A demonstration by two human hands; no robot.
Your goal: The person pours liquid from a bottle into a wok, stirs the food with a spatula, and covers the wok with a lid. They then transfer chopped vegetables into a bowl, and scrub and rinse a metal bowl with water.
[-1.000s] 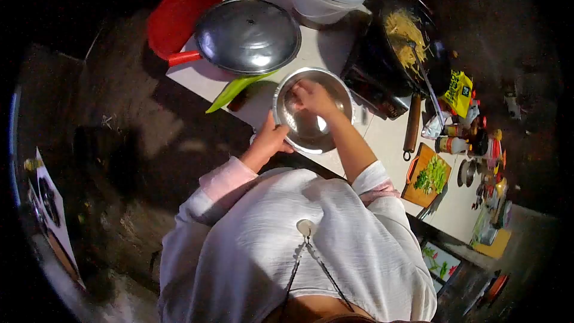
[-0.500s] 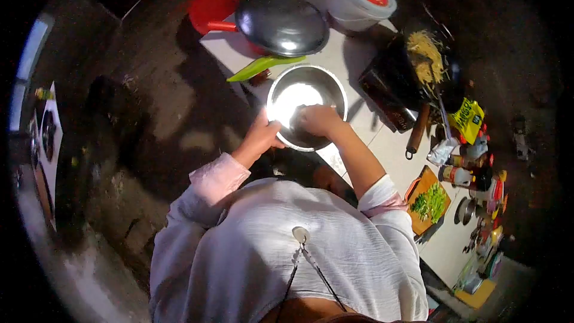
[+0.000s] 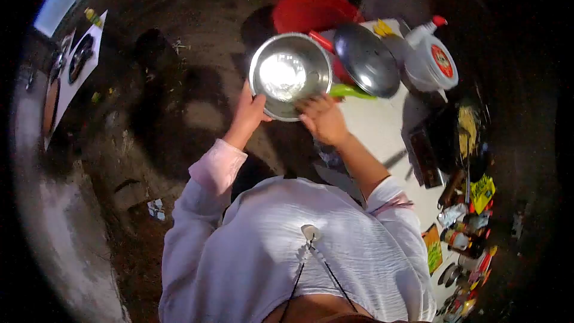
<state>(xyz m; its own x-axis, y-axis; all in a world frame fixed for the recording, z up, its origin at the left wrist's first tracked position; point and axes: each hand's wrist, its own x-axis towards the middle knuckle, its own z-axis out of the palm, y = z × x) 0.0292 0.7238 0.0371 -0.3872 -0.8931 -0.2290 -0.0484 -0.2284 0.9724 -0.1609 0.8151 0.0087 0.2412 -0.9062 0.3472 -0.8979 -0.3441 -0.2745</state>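
A shiny metal pot (image 3: 315, 66) is held up in front of me, its open mouth facing me and bright light glaring off the bottom. My left hand (image 3: 248, 118) grips its lower left rim, with the thumb on the near side. At the lower right rim is my right hand (image 3: 326, 119), palm down, its fingers apart and slightly blurred over the edge. Whether those fingertips press on the metal I cannot tell. Just right of the pot, a long green thing (image 3: 357, 91) lies on the white table (image 3: 376, 119).
A dark pan (image 3: 366, 60) with a red handle sits beside a red basin (image 3: 311, 12). Farther right are a lidded white bucket (image 3: 426, 66), pale shreds (image 3: 468, 131) in a dark wok, a yellow packet (image 3: 482, 192), several bottles and a cutting board (image 3: 431, 248) with chopped greens.
The pot has moved left and up, off the table's corner and over the floor. My right hand has come out from inside the pot to its rim. The view has turned left.
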